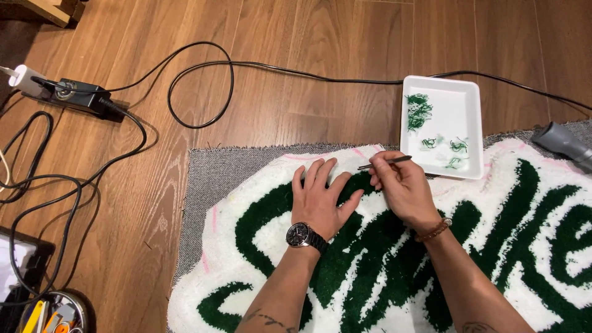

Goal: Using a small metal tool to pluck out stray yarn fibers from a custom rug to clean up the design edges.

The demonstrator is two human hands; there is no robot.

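pinched between thumb and fingers of the right hand (404, 185), tweezers (385, 163) point left, tips just over the white-and-green tufted rug (370, 259). left hand (320, 197) lies flat and open on the pile just beside them. white tray (444, 126) of green yarn scraps sits near behind.

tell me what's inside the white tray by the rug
The white tray holds small clumps of green yarn trimmings, most of them toward its left side and lower right. The tray's lower edge lies on the tufted rug, hiding what is beneath.
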